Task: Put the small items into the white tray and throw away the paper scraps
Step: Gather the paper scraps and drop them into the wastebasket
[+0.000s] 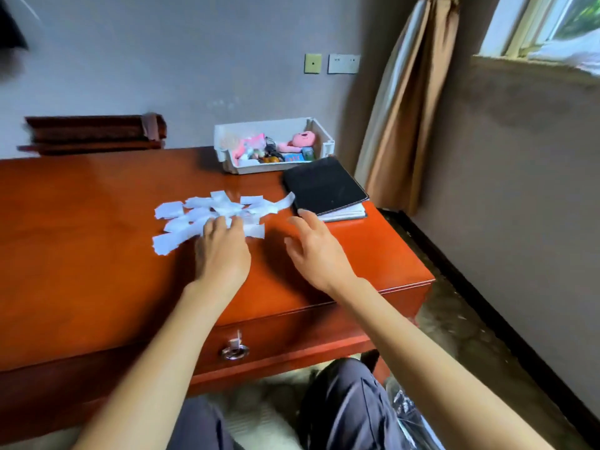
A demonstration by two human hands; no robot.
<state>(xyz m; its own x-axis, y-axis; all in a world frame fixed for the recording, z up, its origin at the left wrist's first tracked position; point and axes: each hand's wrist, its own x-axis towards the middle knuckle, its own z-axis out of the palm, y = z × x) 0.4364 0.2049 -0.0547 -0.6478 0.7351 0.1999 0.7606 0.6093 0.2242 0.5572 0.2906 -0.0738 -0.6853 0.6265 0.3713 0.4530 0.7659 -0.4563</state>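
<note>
corner of a room, grey wall, tan curtain (402,102) by a window; a glossy red-brown desk (81,222) filled the foreground, drawer pull at its front edge.

left hand (222,254): fingertips (224,222) lay on the near edge of the paper scraps (211,212), fingers slightly spread and curled, pressing down but gripping nothing. likely placed so as to rake the pieces together. right hand (319,251): fingers apart and relaxed, hovering just above the desk right of the pile, empty; its farthest fingertip sat near the corner of a black notebook (324,186). my reading: it was set to close the heap in from the other side.

scraps: torn white strips in a loose overlapping fan at mid-desk, one long strip curling up against the notebook's edge.

white tray (227,138) stood at the back of the desk by the wall, just behind the notebook. small items (276,151) were already inside, a pink plush and pink packet among them. no loose ones on the desk, so the sorting looked done and the scraps remained.

writing: none readable; a blue card in the tray was too blurred. no bin in sight, though what may be a clear bag showed by the person's knee.
</note>
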